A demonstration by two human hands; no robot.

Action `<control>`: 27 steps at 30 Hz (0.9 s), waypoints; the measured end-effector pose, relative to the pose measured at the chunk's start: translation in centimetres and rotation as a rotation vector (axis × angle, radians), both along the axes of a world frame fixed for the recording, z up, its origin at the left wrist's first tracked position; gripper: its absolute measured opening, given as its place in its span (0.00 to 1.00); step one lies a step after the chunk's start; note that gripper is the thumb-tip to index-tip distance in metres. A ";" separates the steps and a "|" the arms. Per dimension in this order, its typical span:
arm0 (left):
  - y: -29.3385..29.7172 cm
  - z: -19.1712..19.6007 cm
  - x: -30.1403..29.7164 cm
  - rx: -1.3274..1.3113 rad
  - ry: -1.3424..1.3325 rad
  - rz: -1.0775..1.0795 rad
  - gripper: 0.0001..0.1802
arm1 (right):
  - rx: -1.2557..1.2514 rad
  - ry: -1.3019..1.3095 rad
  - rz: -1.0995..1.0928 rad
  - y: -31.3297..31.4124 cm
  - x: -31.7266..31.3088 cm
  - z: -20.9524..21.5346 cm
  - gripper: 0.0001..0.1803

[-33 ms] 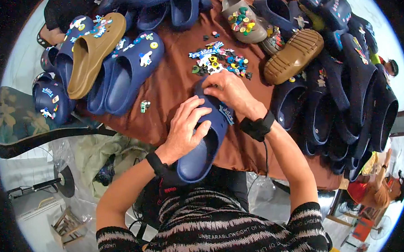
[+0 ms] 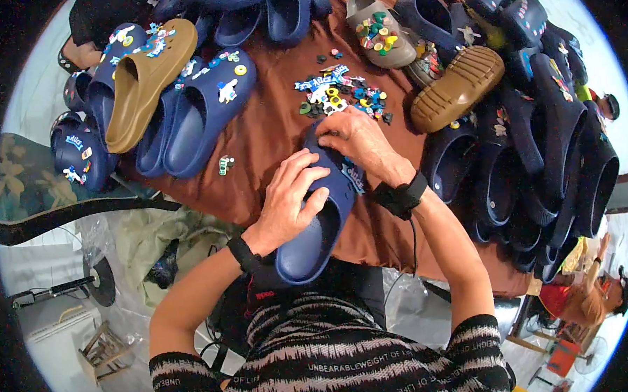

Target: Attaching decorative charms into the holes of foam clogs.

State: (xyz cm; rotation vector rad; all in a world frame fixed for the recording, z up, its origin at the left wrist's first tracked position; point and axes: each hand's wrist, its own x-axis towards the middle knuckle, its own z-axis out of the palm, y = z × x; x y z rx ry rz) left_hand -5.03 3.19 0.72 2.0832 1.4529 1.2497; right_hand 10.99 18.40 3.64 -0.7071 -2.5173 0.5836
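Note:
A navy blue clog (image 2: 305,255) lies sole down across the near edge of the table, toe pointing away from me. My left hand (image 2: 289,195) is on its left side, fingers over the upper and thumb near the opening, holding it. At the toe, my right hand (image 2: 353,139) pinches with thumb and fingers pressed together; whatever is between them is hidden. A blue lettered charm (image 2: 353,178) sits on the clog's right side, under my right wrist. Just beyond the toe is a pile of small colourful shoe charms (image 2: 334,93).
A brown cloth (image 2: 268,114) covers the table. Decorated navy clogs (image 2: 209,116) and a tan clog (image 2: 151,84) stand at left. At right are an overturned brown clog (image 2: 458,88), a grey clog (image 2: 379,35) and several stacked navy clogs (image 2: 571,143). One loose green-and-white charm (image 2: 226,165) lies left of my hands.

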 end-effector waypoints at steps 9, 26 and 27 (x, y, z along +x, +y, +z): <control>0.0 -0.1 0.0 0.009 0.002 -0.003 0.16 | 0.152 0.019 -0.009 -0.5 -0.1 -0.5 0.07; 0.1 -0.2 0.0 0.028 0.036 0.005 0.16 | -0.163 0.039 -0.115 1.2 0.1 -1.5 0.13; 0.1 -0.2 0.1 0.026 0.031 0.008 0.16 | -0.156 0.051 -0.102 1.6 0.1 -1.8 0.14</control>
